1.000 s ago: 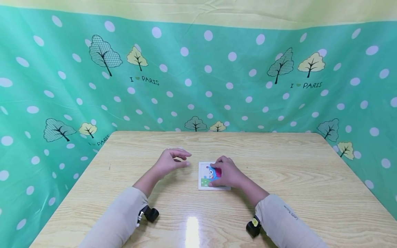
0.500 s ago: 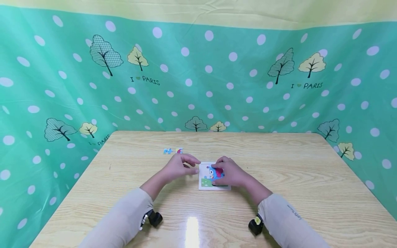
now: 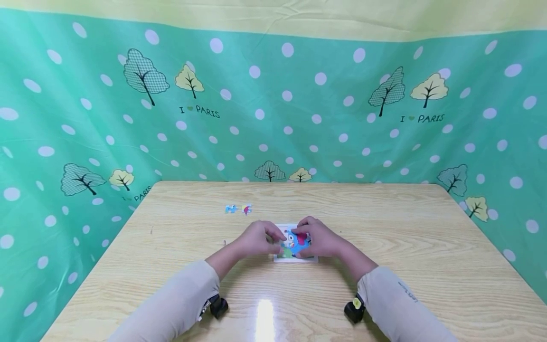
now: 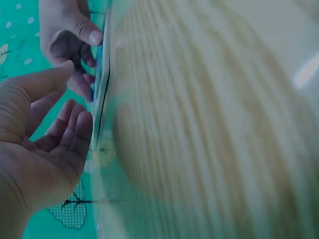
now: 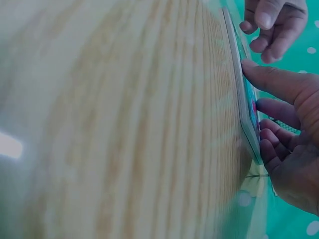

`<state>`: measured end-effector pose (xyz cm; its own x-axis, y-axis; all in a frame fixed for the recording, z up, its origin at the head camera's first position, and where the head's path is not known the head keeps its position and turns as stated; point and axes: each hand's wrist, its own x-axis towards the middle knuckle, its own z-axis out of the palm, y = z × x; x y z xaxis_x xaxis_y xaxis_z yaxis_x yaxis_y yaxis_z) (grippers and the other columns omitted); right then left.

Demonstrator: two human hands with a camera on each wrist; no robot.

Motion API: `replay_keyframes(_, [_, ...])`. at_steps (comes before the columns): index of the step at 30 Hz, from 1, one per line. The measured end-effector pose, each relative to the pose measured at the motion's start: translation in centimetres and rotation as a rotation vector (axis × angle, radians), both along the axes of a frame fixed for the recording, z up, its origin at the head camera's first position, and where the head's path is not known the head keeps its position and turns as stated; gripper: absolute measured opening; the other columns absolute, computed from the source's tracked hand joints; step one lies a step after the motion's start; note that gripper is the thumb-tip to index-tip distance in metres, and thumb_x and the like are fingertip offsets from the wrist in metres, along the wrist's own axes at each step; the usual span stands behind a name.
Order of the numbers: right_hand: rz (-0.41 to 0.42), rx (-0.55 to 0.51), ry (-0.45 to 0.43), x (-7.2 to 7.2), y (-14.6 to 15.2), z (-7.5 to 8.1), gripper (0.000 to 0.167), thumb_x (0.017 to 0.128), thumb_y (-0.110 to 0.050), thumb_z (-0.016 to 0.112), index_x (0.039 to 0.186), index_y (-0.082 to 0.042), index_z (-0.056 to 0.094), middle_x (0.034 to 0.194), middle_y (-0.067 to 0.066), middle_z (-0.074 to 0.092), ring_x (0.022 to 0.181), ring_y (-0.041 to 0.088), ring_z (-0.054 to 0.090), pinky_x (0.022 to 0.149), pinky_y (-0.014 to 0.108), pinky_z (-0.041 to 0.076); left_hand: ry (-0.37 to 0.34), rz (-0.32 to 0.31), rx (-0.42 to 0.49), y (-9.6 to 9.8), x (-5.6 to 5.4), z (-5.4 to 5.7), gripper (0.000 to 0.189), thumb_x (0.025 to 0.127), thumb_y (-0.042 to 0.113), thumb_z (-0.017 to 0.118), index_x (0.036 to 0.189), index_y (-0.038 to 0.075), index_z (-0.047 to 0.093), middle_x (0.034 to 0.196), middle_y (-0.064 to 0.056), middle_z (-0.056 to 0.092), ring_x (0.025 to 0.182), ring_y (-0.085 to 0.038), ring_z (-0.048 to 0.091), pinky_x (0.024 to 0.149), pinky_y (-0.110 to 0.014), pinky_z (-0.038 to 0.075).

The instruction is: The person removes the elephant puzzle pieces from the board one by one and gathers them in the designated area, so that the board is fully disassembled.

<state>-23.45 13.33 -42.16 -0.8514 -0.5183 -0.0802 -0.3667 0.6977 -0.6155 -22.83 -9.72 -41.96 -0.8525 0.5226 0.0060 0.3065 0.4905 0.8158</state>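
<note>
Right hand [image 3: 320, 238] is half open at the centre of the head view, thumb and fingers bent and spread, with their tips resting on the face of the picture board [image 3: 296, 260]; it is not seen to lift or enclose anything. Left hand [image 3: 258, 239] is also half open, thumb apart from the fingers, its tips over the board's left edge; no object is visible between them, and contact with the board cannot be determined. The board lies flat, slightly below and right of frame centre, its white rim surrounding a blue figure [image 3: 292, 238] with red on it, partly covered by the hands. Light-coloured sleeves [image 3: 397, 304] enter from the lower left and lower right, each with a black wrist device [image 3: 354, 311] at the cuff. Two puzzle pieces [image 3: 246, 209] lie side by side above the left hand, left of centre. All items rest on a wood-grain table [image 3: 384, 218]. Behind it, filling the upper frame, hangs a green dotted cloth [image 3: 325, 123] printed with trees and lettering
</note>
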Motion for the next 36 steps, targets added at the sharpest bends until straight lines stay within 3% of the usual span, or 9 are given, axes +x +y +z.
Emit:
replay_keyframes(16, [0.001,0.009,0.001,0.02,-0.01,-0.06,0.066,0.074,-0.026,0.087,0.132,-0.009,0.061,0.125,0.003,0.047,0.114,0.022,0.045,0.099,0.041,0.042,0.148,-0.097,-0.146,0.14,-0.17,-0.73,0.030,0.075,0.013,0.085,0.102,0.005,0.076,0.100,0.000,0.064,0.077,-0.013,0.057,0.067,-0.023,0.049])
replay_keyframes(24, [0.011,0.008,0.007,0.06,-0.10,0.13,0.065,0.075,-0.026,0.086,0.132,-0.008,0.062,0.125,0.004,0.047,0.114,0.023,0.045,0.099,0.041,0.041,0.129,-0.119,-0.160,-0.17,-0.10,-0.78,0.027,0.079,0.015,0.083,0.104,0.008,0.076,0.103,0.000,0.058,0.079,-0.012,0.053,0.069,-0.024,0.046])
replay_keyframes(31, [0.012,0.010,0.007,-0.01,-0.08,0.11,0.065,0.075,-0.025,0.087,0.133,-0.009,0.061,0.126,0.004,0.047,0.116,0.023,0.044,0.099,0.041,0.041,0.084,-0.093,-0.165,-0.05,-0.02,-0.71,0.038,0.080,0.015,0.082,0.114,0.003,0.071,0.108,-0.001,0.056,0.080,-0.011,0.051,0.070,-0.024,0.046])
replay_keyframes(36, [0.013,0.011,0.008,-0.15,0.03,-0.10,0.066,0.075,-0.026,0.087,0.132,-0.008,0.061,0.126,0.004,0.047,0.115,0.023,0.044,0.098,0.041,0.042,0.083,-0.093,-0.160,-0.07,-0.06,-0.86,0.032,0.079,0.014,0.083,0.108,0.006,0.073,0.107,0.001,0.055,0.081,-0.011,0.051,0.070,-0.024,0.045])
